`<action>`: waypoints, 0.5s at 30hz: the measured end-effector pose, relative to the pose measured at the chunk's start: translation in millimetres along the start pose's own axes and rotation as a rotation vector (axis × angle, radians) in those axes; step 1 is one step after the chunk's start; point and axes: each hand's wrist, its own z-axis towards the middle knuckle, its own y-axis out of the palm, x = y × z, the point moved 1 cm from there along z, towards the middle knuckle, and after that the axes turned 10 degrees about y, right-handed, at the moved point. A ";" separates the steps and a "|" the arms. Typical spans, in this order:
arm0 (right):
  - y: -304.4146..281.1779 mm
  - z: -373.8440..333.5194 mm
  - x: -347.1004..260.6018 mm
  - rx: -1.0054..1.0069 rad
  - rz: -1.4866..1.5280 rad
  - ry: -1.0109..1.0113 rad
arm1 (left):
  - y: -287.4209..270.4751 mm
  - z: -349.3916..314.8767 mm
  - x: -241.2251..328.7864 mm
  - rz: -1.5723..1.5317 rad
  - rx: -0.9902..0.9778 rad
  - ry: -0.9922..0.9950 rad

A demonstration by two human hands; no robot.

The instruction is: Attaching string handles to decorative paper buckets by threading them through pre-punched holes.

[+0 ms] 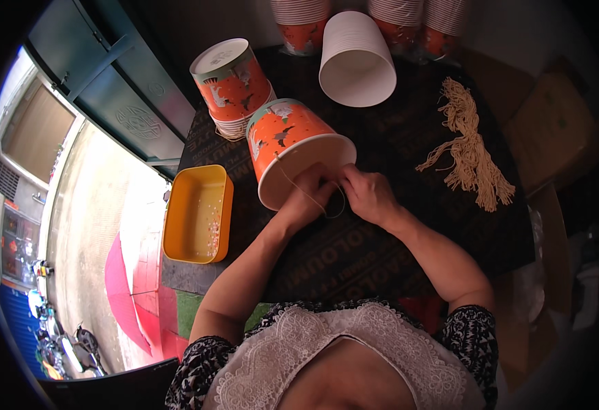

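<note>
An orange paper bucket (292, 133) with a printed animal pattern lies tilted on the dark table, its white-rimmed mouth toward me. A thin beige string (287, 176) comes from the left of its rim and hangs in a loop across the mouth. My left hand (306, 197) reaches into the mouth with curled fingers; their tips are partly hidden, and what they hold cannot be made out. At the right of the rim, my right hand (369, 197) is closed in a pinch on the string, its fingertips close to those of the left.
Left of the bucket stands a yellow plastic box (197, 205) with small pale bits inside. Behind it are upturned stacked orange buckets (229, 82). A white bucket (358, 61) lies farther back, near nested bucket stacks (301, 24). Bundled beige strings (469, 147) lie at right.
</note>
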 end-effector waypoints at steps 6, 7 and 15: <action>0.5 -0.5 1.5 -0.023 0.011 0.037 | -6.8 7.4 13.6 -0.261 -0.056 -0.479; 0.7 -0.5 2.0 -0.040 0.037 0.070 | -7.6 8.6 16.0 -0.262 -0.057 -0.479; 2.4 -0.7 5.1 -0.062 0.204 0.137 | -9.8 7.5 15.5 -0.323 -0.018 -0.528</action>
